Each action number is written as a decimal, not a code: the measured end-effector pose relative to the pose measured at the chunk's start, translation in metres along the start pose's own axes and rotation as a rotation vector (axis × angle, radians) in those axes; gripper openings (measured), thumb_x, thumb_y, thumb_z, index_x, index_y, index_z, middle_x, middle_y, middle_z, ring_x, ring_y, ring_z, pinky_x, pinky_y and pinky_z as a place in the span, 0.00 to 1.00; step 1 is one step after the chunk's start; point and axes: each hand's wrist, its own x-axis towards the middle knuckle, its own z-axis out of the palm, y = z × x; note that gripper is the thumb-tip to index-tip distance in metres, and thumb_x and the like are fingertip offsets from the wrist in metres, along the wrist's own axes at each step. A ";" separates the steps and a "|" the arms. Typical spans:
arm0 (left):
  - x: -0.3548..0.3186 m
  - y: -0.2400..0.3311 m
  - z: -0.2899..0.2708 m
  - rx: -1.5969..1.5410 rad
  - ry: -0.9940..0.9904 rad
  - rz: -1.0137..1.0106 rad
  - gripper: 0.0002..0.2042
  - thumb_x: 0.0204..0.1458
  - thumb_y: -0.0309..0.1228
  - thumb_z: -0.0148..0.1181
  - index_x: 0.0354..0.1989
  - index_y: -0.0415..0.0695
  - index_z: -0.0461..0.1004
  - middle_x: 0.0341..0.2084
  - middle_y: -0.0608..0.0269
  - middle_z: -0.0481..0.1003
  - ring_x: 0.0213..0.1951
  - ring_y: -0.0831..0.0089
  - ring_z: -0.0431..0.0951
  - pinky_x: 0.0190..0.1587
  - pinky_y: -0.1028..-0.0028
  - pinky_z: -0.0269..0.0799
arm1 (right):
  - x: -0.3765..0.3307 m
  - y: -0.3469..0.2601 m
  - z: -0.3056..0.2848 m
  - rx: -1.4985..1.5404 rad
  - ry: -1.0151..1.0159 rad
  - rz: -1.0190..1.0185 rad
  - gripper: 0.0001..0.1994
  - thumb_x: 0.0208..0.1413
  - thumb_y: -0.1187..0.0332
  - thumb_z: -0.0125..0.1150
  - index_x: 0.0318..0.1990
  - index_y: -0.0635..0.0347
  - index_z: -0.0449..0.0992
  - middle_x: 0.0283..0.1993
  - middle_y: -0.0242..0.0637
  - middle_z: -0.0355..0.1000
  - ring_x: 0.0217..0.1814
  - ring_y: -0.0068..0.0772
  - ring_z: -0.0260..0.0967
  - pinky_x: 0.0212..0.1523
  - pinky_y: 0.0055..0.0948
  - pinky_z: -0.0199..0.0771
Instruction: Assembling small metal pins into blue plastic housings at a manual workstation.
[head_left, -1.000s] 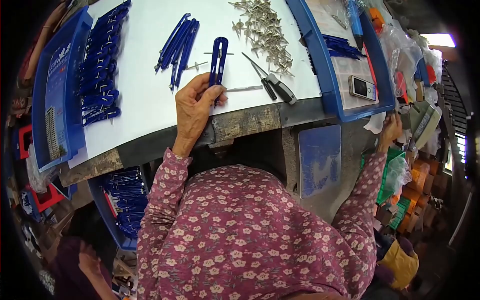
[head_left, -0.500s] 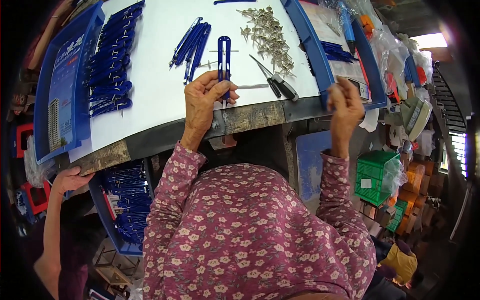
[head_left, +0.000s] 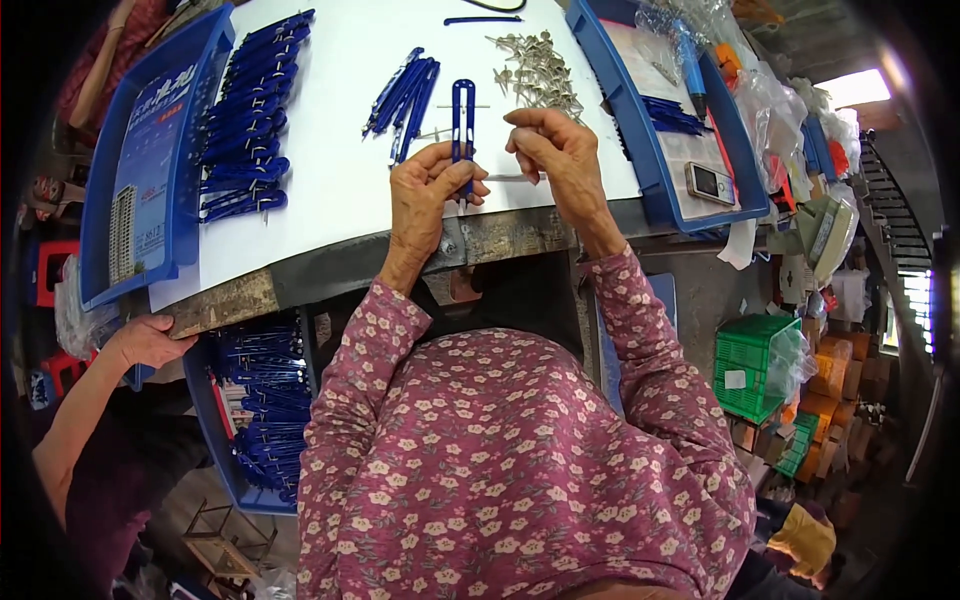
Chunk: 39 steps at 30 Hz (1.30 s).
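- Your left hand [head_left: 425,195] has its fingers [head_left: 462,180] curled tight around the lower end of a blue two-legged plastic piece [head_left: 462,125]; the piece stands lengthwise on the white worktop [head_left: 330,190], its closed end pointing away from you.
- Your right hand [head_left: 555,155] is pinched nearly closed, fingertips [head_left: 520,140] drawn together just beside the blue piece. It seems to hold something small and thin, but what exactly cannot be told.
- A thin metal pin [head_left: 515,178] lies on the worktop under your right hand, close to the edge.
- Judging by this, you are at the fitting step: one hand steadies the blue piece, the other brings a small metal part to it.
- The next move calls for a steady left grip and a fine, aligned push from your right fingertips.
- A heap of metal parts [head_left: 540,70] lies just beyond your right hand; a bundle of loose blue pieces [head_left: 405,90] lies beyond your left.
- Finished-looking blue pieces fill the blue tray [head_left: 150,150] at your far left.
- Another person's hand [head_left: 145,340] grips the worktop's edge at lower left, well apart from yours.
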 end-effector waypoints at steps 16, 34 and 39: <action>-0.019 0.012 0.004 -0.163 -0.053 -0.157 0.10 0.47 0.24 0.54 0.37 0.32 0.68 0.24 0.58 0.74 0.23 0.76 0.74 0.25 0.80 0.71 | 0.040 -0.029 -0.001 -0.714 -0.472 -0.371 0.19 0.48 0.82 0.42 0.49 0.60 0.68 0.35 0.34 0.62 0.27 0.24 0.57 0.28 0.20 0.59; -0.038 0.017 -0.007 -0.033 -0.104 -0.165 0.11 0.50 0.23 0.51 0.40 0.30 0.67 0.26 0.55 0.73 0.24 0.76 0.74 0.28 0.81 0.71 | 0.092 0.028 0.006 -0.772 -0.484 -0.421 0.16 0.54 0.70 0.49 0.52 0.52 0.66 0.22 0.29 0.59 0.22 0.22 0.57 0.24 0.24 0.61; -0.043 0.022 -0.007 -0.008 -0.083 -0.142 0.11 0.49 0.22 0.51 0.40 0.30 0.67 0.26 0.55 0.73 0.24 0.74 0.74 0.28 0.78 0.72 | 0.084 0.028 0.016 -1.043 -0.499 -0.367 0.20 0.51 0.68 0.54 0.53 0.48 0.63 0.30 0.39 0.65 0.26 0.33 0.65 0.28 0.31 0.67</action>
